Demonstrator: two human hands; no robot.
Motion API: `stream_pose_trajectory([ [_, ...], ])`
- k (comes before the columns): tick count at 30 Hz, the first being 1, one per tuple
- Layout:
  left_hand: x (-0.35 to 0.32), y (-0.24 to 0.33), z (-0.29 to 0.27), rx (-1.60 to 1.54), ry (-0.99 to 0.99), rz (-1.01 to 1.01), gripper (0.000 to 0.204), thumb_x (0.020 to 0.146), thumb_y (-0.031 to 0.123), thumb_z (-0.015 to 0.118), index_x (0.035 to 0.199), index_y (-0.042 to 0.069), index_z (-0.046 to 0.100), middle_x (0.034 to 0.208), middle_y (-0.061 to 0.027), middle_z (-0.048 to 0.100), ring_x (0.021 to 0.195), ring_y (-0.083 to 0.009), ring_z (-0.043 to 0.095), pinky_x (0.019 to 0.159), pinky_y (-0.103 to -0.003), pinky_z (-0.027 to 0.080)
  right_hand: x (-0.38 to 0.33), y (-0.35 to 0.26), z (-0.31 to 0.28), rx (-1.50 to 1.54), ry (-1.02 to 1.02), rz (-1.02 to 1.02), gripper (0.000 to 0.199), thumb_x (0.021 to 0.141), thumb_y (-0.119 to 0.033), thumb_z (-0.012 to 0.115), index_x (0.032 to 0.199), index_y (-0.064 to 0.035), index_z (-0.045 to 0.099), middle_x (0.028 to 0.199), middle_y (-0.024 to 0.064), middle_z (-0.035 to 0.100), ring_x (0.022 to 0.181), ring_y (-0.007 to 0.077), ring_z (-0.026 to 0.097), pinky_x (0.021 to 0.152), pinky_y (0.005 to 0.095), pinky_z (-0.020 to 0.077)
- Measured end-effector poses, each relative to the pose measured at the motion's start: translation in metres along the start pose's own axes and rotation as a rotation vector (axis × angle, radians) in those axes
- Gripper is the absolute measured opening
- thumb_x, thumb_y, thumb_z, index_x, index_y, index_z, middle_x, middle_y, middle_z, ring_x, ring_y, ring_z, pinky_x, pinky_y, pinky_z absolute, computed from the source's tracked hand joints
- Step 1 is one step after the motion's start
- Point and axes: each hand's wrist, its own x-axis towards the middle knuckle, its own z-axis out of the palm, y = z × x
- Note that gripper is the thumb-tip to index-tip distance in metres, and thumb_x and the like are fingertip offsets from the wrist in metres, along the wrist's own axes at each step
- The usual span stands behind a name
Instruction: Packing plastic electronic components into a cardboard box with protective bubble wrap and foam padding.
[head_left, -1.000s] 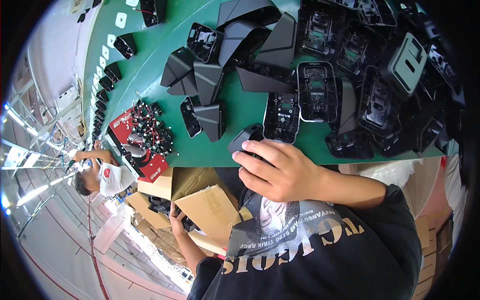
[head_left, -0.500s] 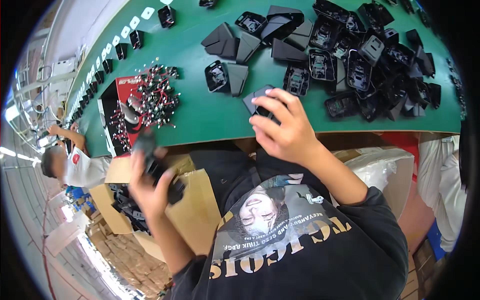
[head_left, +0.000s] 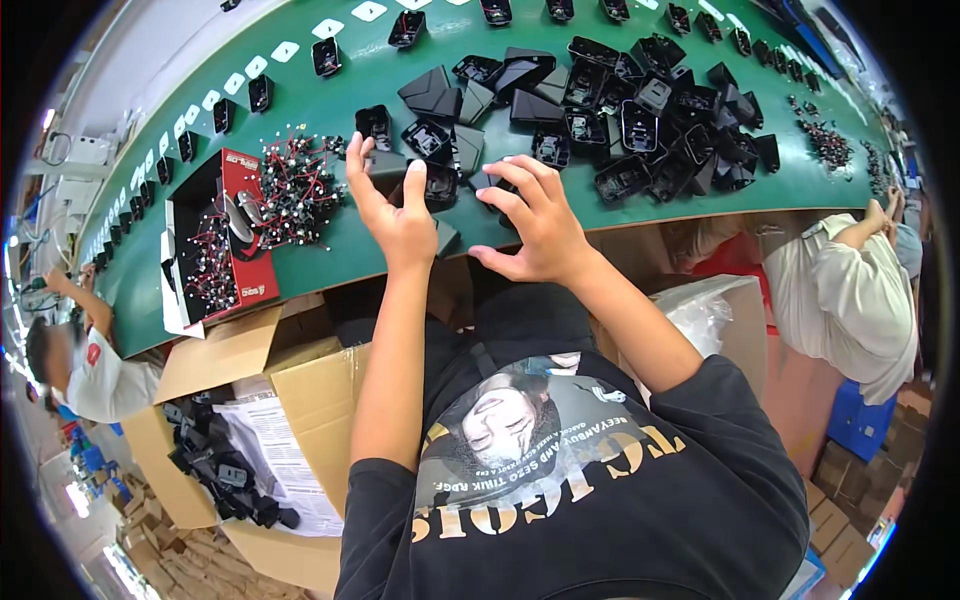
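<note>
Both my hands are over the near edge of the green table, palms facing each other with a gap between. My left hand (head_left: 402, 222) is open, fingers and thumb spread, beside an open black plastic casing (head_left: 440, 184). My right hand (head_left: 540, 222) is open as well, fingers curved and apart from the thumb, with dark casing parts partly hidden behind its fingers. A dark grey cover (head_left: 447, 238) lies near the table edge between my hands. Just beyond, another open casing (head_left: 427, 138) and one more (head_left: 373, 124) lie on the table.
A large pile of black casings (head_left: 640, 127) spreads to the right. At left, a red box (head_left: 253, 284) holds small wired parts, with more wired parts (head_left: 297, 195) heaped beside it. A cardboard carton (head_left: 320, 395) with black parts stands below. Other people sit at both sides.
My left hand has come up from above the carton to the table, and the black parts it held are out of it. My right hand has opened wider. The view has shifted.
</note>
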Motion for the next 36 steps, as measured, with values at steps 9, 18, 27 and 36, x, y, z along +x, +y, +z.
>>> stream_pose_trajectory([
  [9, -0.029, -0.012, -0.018, 0.203, -0.111, 0.254, 0.073, 0.091, 0.033, 0.063, 0.151, 0.005, 0.032, 0.156, -0.0242, 0.028, 0.141, -0.0427, 0.030, 0.117, -0.057, 0.017, 0.007, -0.003, 0.004, -0.184, 0.029, 0.020, 0.068, 0.067, -0.036, 0.081, 0.126, -0.0133, 0.055, 0.145, 0.0119, 0.045, 0.132, 0.0351, 0.042, 0.108, 0.0464, 0.0340],
  [18, -0.041, -0.005, 0.029, 0.542, -0.019, 0.191, 0.079, 0.090, 0.042, 0.062, 0.150, 0.004, 0.029, 0.159, -0.0277, 0.021, 0.147, -0.0513, 0.017, 0.112, -0.070, 0.007, 0.004, -0.002, 0.009, -0.274, 0.087, -0.013, 0.068, 0.068, -0.033, 0.078, 0.128, -0.0140, 0.053, 0.146, 0.0141, 0.043, 0.132, 0.0363, 0.041, 0.107, 0.0461, 0.0307],
  [27, -0.067, -0.013, -0.009, 0.619, -0.140, 0.198, 0.091, 0.091, 0.042, 0.063, 0.151, -0.010, 0.020, 0.160, -0.0367, 0.014, 0.148, -0.0526, 0.017, 0.119, -0.062, 0.012, -0.006, 0.002, 0.012, -0.306, 0.165, 0.094, 0.069, 0.066, -0.031, 0.074, 0.128, -0.0130, 0.052, 0.147, 0.0135, 0.042, 0.129, 0.0355, 0.041, 0.105, 0.0472, 0.0279],
  [36, -0.060, -0.005, -0.010, 0.844, -0.158, 0.222, 0.099, 0.088, 0.034, 0.070, 0.154, -0.015, 0.014, 0.160, -0.0393, 0.012, 0.149, -0.0527, 0.017, 0.120, -0.058, 0.014, 0.007, 0.005, 0.018, -0.222, 0.214, 0.110, 0.069, 0.065, -0.031, 0.073, 0.127, -0.0120, 0.051, 0.147, 0.0154, 0.042, 0.129, 0.0371, 0.040, 0.105, 0.0502, 0.0270],
])
